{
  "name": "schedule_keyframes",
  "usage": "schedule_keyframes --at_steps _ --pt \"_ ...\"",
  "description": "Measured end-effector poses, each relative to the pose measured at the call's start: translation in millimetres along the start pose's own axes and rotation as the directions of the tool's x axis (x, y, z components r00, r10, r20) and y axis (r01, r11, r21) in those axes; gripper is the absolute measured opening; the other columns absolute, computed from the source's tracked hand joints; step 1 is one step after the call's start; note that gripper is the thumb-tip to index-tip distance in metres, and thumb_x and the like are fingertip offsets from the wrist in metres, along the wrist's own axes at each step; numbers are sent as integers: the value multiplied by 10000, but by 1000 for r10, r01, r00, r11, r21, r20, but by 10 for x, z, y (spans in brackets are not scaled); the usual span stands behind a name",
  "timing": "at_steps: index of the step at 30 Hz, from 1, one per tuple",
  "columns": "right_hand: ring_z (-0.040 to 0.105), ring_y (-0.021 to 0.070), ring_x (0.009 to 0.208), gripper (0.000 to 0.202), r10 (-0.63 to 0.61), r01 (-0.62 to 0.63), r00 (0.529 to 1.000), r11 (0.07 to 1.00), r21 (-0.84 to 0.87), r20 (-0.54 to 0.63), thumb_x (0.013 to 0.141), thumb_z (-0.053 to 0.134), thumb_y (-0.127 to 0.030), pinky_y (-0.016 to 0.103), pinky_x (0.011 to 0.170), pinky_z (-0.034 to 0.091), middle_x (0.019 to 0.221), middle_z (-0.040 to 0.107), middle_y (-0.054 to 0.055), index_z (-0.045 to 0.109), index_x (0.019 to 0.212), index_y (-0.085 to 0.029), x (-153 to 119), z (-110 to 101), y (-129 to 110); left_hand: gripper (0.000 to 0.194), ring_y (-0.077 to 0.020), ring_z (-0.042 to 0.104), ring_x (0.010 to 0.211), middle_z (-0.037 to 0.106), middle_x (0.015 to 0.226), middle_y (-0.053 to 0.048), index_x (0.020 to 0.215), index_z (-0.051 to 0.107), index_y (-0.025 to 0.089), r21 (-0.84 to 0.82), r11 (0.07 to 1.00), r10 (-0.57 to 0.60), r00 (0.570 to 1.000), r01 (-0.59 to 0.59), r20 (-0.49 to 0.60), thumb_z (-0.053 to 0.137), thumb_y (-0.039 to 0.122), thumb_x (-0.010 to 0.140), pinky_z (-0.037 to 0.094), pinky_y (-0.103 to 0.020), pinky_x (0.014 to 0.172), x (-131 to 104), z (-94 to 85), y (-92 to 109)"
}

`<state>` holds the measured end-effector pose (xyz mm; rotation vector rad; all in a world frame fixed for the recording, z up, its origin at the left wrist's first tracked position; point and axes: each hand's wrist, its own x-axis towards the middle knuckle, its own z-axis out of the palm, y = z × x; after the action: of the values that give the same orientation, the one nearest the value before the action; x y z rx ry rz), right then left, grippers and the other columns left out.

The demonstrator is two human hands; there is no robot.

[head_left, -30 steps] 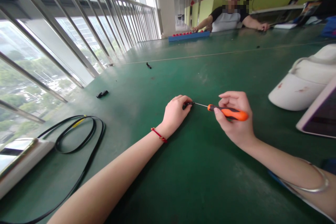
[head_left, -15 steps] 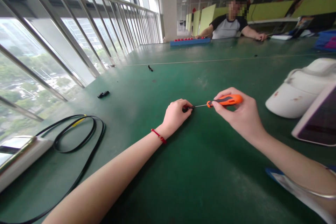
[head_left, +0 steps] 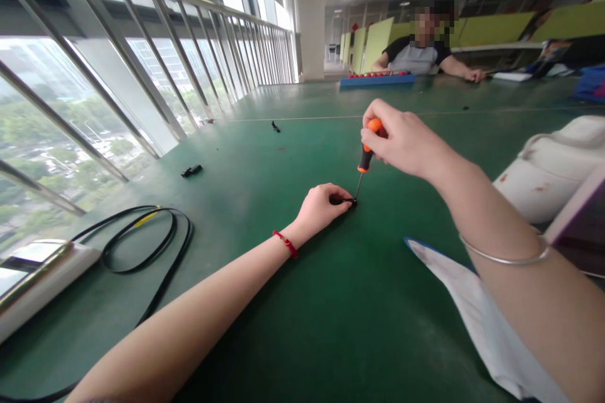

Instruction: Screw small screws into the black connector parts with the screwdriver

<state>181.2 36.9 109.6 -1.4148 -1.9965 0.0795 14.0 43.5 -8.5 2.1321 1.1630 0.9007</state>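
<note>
My left hand [head_left: 322, 211] rests on the green table, its fingers closed around a small black part [head_left: 350, 201] whose kind I cannot make out; most of it is hidden by the fingers. Above and to the right, my right hand [head_left: 401, 138] grips an orange and black screwdriver [head_left: 365, 157] by its handle. The screwdriver stands nearly upright, slightly tilted, and its tip meets the exposed end of the black part.
Two small black pieces, one nearer [head_left: 191, 170] and one farther [head_left: 275, 127], lie to the left. A black cable [head_left: 177, 264] loops beside a white device [head_left: 51, 277]. A white container [head_left: 543, 170] stands right. Across the table sits a person [head_left: 418, 56] behind a blue tray [head_left: 378, 81].
My right hand has risen and moved left, swinging the screwdriver from nearly level to nearly upright. My left hand keeps hold of the black part. Across the table, the blue tray has shifted right.
</note>
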Motion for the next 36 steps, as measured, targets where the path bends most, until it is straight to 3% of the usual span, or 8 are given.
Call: schedule_keyframes --at_steps 3,7,13,16,20,24,29,36 --pt "438 122 472 117 12 -8 993 999 -34 115 794 476 -307 264 504 287 563 525 -15 540 747 -221 -8 -117 17 150 -149 631 771 698 852 -31 850 706 156 9 1000 9 1000 -9 -3 618 222 748 506 -251 730 0 7 -8" --pt "356 114 469 318 1 10 996 992 -122 89 797 487 -490 269 498 264 525 473 -15 565 655 -216 -80 -183 10 146 -150 631 787 698 858 -31 854 698 161 22 999 24 1000 -24 10 612 225 755 509 -250 743 -1 7 -24" --pt "470 126 567 141 -10 40 981 988 -152 193 711 569 -306 258 549 298 669 581 -6 609 810 -214 13 -215 -127 143 -152 630 793 693 864 -36 856 695 159 41 999 24 1000 -24 11 612 220 757 510 -250 741 0 2 -24" --pt "487 127 546 140 67 -20 949 988 -154 309 738 556 -304 273 566 320 654 574 4 610 816 -202 148 -259 -142 142 -153 629 791 692 865 -38 858 691 158 43 999 22 1000 -22 13 610 218 758 510 -252 740 0 2 -11" --pt "426 110 485 293 106 -69 901 992 -102 421 821 502 -467 285 556 317 563 486 -7 568 734 -195 250 -299 -85 135 -152 627 792 688 867 -38 850 692 161 45 999 19 1000 -20 11 614 217 756 509 -248 735 0 4 -7" --pt "304 99 465 336 114 -84 929 991 -102 352 839 466 -472 287 511 256 523 374 -23 546 668 -195 191 -283 -49 135 -150 624 787 684 862 -36 848 695 162 43 999 30 999 -30 13 613 222 758 507 -244 728 -3 5 -16" --pt "440 123 538 158 120 -91 968 986 -137 222 771 500 -329 268 532 292 656 566 -6 614 793 -223 -45 -253 -129 146 -151 622 800 682 874 -38 867 690 158 34 999 35 999 -35 15 603 214 764 505 -246 744 -13 -3 -14" --pt "409 133 482 295 81 -58 988 984 -167 133 828 436 -466 268 505 265 527 504 -13 584 716 -236 -262 -249 -141 142 -153 621 815 677 876 -36 868 688 165 45 998 36 999 -37 23 594 204 769 505 -249 756 -18 -11 19"
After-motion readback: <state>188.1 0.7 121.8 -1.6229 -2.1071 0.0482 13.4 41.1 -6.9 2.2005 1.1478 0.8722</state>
